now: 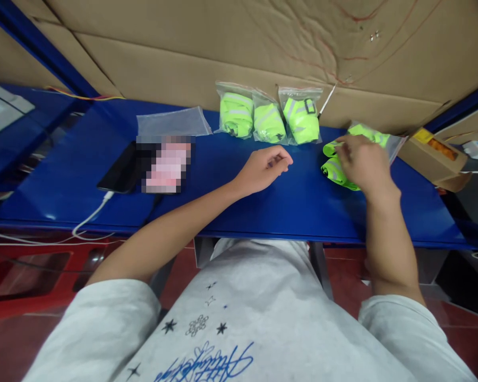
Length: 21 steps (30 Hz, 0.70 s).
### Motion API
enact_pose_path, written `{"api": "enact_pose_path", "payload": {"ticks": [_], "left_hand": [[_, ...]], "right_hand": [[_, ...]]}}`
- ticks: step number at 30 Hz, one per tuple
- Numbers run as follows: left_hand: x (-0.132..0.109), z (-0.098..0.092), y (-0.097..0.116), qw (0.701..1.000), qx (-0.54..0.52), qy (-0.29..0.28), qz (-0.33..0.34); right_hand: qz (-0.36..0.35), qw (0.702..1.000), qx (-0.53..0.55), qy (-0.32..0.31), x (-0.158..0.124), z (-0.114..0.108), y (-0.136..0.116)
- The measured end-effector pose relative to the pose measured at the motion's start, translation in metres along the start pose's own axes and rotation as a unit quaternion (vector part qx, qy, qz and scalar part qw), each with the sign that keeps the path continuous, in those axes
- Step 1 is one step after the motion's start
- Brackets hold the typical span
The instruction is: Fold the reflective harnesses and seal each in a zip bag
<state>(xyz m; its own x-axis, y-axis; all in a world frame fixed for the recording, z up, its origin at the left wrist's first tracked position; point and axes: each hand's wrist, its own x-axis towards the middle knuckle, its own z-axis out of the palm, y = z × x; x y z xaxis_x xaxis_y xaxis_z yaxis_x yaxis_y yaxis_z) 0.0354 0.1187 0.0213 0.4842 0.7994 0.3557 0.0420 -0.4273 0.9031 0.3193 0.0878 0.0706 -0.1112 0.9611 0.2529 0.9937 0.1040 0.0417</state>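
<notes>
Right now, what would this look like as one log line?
Left hand: curled over blue table | Right hand: at loose green bundles | Back: three bagged green bundles | Left side: black phone, flat clear bag

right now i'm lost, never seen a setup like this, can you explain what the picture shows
No machine here: these are a person's bare hands. The single picture comes from a camera on the head, looking forward and down.

On the blue table are three clear bags with green rolls inside. Left of them lie a flat clear bag and a black phone on a white cable.

The left hand is loosely curled, nothing visible in it. The right hand is at more green rolls; I can't tell whether it grips them.
</notes>
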Motion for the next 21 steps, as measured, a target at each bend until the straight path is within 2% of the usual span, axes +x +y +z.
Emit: {"api": "enact_pose_path", "payload": {"ticks": [3,6,9,12,17,19,21], "left_hand": [[-0.002,0.001,0.001,0.999,0.033,-0.016,-0.002],[-0.003,0.001,0.002,0.998,0.05,-0.032,-0.002],[-0.004,0.001,0.003,0.997,0.061,-0.051,-0.006],[-0.005,0.001,0.003,0.996,0.064,-0.067,-0.007],[-0.005,0.002,0.004,0.995,0.061,-0.079,-0.002],[-0.005,0.001,0.005,0.995,0.062,-0.083,0.0],[-0.005,0.001,0.005,0.994,0.059,-0.087,-0.002]], "right_hand": [[-0.058,0.994,-0.037,-0.082,-0.006,0.02,-0.023],[-0.08,0.99,-0.059,-0.103,-0.009,0.029,-0.033],[-0.08,0.989,-0.038,-0.121,-0.011,0.026,-0.027],[-0.047,0.989,-0.024,-0.136,-0.011,0.019,-0.011],[0.102,0.983,-0.044,-0.147,-0.009,0.007,0.019],[0.097,0.982,-0.028,-0.16,-0.007,0.001,0.022],[0.071,0.988,-0.023,-0.134,-0.006,-0.005,0.016]]}}
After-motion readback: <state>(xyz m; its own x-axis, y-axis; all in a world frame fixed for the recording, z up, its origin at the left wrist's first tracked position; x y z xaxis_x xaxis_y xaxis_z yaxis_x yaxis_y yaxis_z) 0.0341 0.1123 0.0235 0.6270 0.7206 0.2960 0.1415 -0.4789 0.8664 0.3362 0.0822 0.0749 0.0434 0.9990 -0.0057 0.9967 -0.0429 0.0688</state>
